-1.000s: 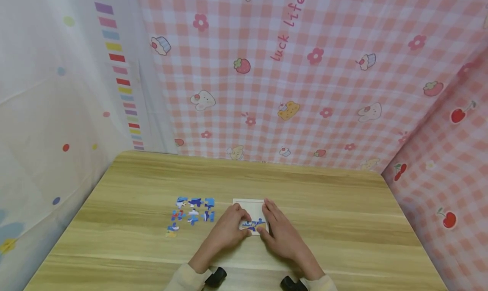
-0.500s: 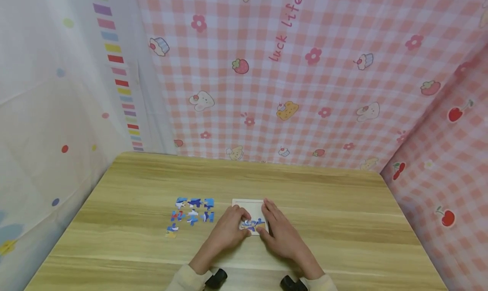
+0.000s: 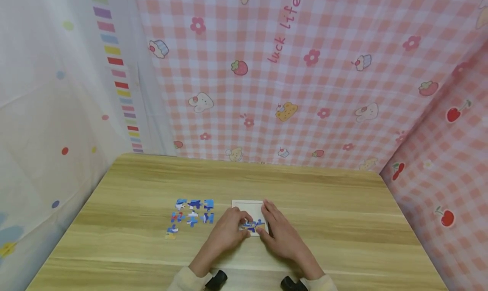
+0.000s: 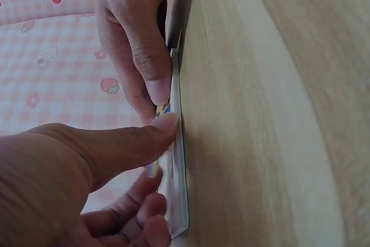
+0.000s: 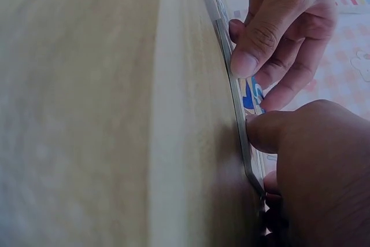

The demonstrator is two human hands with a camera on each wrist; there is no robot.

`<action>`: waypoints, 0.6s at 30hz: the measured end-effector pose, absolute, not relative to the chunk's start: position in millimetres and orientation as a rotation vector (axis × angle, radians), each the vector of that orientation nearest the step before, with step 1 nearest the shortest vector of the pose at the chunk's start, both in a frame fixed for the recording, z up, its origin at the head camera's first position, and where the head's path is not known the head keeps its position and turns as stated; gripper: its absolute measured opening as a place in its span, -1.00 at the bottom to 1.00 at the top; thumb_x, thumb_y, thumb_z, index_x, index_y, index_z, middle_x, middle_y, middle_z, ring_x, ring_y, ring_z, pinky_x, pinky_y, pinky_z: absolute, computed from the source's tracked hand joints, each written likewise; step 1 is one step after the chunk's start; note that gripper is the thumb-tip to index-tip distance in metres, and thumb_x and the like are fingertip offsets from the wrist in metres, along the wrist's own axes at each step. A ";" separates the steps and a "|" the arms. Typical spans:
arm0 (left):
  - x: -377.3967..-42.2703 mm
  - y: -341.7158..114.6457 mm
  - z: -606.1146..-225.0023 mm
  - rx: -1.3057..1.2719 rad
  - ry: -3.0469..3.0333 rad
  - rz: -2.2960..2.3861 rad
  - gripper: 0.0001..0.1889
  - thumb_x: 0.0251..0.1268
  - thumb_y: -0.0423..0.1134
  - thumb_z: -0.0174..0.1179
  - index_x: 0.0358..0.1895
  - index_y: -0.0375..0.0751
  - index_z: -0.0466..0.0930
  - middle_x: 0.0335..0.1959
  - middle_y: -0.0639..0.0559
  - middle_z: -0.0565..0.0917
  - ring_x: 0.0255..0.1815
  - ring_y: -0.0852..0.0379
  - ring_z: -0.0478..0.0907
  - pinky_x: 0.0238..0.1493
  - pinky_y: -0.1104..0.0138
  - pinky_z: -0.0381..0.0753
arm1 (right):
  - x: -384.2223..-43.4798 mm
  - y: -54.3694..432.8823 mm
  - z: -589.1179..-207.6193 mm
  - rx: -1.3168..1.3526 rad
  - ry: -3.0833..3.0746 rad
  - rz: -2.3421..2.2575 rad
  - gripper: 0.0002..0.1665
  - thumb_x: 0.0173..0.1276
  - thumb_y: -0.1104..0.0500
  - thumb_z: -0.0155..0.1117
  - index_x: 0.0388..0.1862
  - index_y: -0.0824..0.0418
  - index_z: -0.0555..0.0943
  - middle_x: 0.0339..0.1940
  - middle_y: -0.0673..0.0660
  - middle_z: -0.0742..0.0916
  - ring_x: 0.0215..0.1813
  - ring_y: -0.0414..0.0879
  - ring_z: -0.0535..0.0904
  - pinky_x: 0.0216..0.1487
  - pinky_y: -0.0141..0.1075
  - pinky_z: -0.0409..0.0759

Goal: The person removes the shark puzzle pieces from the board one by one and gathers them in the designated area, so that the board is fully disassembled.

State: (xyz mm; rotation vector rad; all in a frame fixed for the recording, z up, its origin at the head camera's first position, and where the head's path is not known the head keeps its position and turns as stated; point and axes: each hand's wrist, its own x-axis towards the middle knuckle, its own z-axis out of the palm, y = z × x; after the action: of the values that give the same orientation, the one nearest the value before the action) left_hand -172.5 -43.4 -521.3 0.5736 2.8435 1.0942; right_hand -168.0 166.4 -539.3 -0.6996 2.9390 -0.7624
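Note:
A white puzzle tray (image 3: 248,207) lies on the table, with blue and yellow jigsaw pieces (image 3: 260,224) along its near side. My left hand (image 3: 228,229) is at the tray's near left, pinching a jigsaw piece (image 4: 154,169) between thumb and index finger. In the left wrist view that piece is mostly covered by the fingers. On the opposite side my right hand (image 3: 281,235) holds the tray, its fingers along the right edge and its thumb on the near right corner by the pieces. The right wrist view shows the left thumb touching the tray's near edge (image 5: 238,108).
Left of the tray, several loose jigsaw pieces (image 3: 193,217) lie in rough rows on the wooden table (image 3: 324,198). A pink checked cloth (image 3: 259,87) hangs behind the table, and a white cloth (image 3: 45,113) hangs at the left.
My left fingertips have shifted slightly, and the piece by them sits at a different tilt. The right hand keeps its place on the tray. The head view has tipped a little upward.

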 end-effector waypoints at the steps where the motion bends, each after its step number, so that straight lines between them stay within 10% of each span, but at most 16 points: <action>1: -172.7 -43.3 -521.2 0.591 2.850 1.090 -0.70 0.02 -0.33 0.51 -0.11 -0.16 0.76 -0.34 0.04 0.55 -0.25 0.18 0.40 -0.18 0.33 0.47 | -168.2 166.3 -539.3 -0.701 2.940 -0.761 -0.19 0.53 -0.02 0.19 0.58 0.38 0.24 0.69 0.21 0.21 0.70 0.13 0.07 0.62 0.04 0.17; 18: -176.4 -47.3 -517.0 0.712 2.854 0.992 -0.74 0.07 -0.34 0.49 -0.13 -0.23 0.76 -0.31 0.04 0.60 -0.24 0.19 0.46 -0.11 0.31 0.56 | -168.0 166.5 -538.3 -0.691 2.921 -0.764 -0.18 0.54 -0.02 0.18 0.59 0.38 0.22 0.70 0.21 0.20 0.71 0.13 0.05 0.63 0.05 0.16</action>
State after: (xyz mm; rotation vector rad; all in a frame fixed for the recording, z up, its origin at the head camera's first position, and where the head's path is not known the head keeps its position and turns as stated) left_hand -176.4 -47.3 -517.0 0.7116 2.8537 0.9918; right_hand -168.0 166.5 -538.3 -0.6907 2.9211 -0.7643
